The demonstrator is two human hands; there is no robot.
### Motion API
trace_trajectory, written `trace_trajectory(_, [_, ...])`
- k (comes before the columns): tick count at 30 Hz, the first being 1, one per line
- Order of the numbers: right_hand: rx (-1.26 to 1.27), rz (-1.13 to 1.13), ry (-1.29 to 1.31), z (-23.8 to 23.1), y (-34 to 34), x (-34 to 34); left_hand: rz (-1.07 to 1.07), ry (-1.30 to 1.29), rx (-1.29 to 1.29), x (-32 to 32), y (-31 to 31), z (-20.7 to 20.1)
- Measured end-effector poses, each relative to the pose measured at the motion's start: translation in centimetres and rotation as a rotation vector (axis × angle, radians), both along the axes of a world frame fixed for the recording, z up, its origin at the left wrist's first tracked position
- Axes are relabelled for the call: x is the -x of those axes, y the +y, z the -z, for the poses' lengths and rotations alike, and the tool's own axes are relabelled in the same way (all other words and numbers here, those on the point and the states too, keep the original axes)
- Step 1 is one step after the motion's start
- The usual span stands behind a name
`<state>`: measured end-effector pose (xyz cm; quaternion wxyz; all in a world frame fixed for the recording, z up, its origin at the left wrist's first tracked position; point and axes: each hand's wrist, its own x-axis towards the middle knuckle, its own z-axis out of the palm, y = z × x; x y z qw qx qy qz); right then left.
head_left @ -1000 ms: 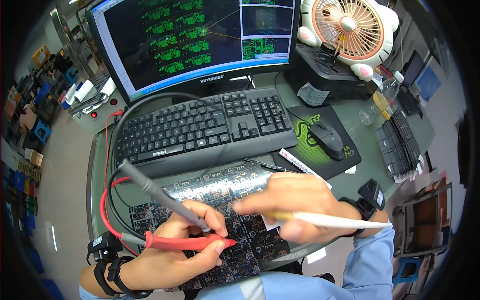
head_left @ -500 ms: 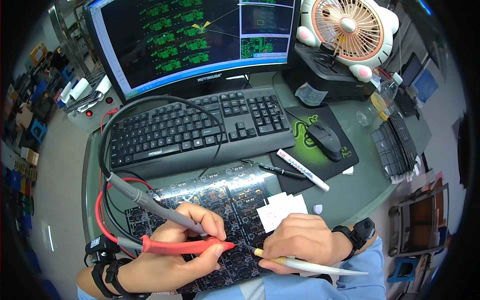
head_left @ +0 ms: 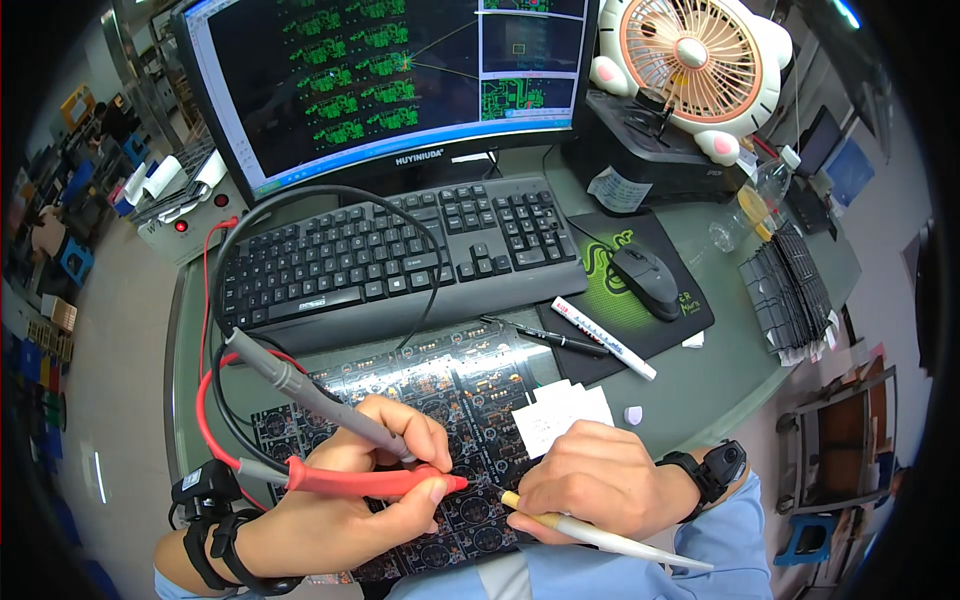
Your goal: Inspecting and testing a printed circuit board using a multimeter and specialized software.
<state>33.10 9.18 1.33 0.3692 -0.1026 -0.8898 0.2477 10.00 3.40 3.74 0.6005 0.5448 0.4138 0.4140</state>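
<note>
My left hand (head_left: 375,500) is closed on two test probes over a black printed circuit board (head_left: 430,380). The red test probe (head_left: 370,482) lies nearly level, its tip at the board's lower middle. A grey test probe (head_left: 310,390) slants down through the fingers; its tip is hidden behind the hand. My right hand (head_left: 600,485) pinches a slim white tool with a yellowish front (head_left: 620,540) and a thin tip. That tip points at the board close to the red probe's tip; whether it touches I cannot tell.
A keyboard (head_left: 400,255) and monitor (head_left: 400,90) with green board layouts stand behind the board. Notes (head_left: 560,415), a white marker (head_left: 605,338), a black pen (head_left: 550,338) and a mouse (head_left: 645,280) lie right. Black and red cables (head_left: 205,400) loop at left.
The white tool's rear end has swung down and left a little, and my right hand has shifted slightly left. The grey probe tilts a bit steeper. Yellow marks on the monitor have gone.
</note>
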Motion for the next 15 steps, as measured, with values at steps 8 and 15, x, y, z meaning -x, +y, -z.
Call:
trace_trajectory(8, [0.004, 0.016, -0.002, 0.1, 0.03, -0.05, 0.018, 0.001, 0.024, 0.04, 0.04, -0.12])
trace_trajectory(15, [-0.002, 0.019, 0.001, 0.19, 0.06, 0.17, 0.019, 0.018, -0.017, 0.27, 0.1, 0.28])
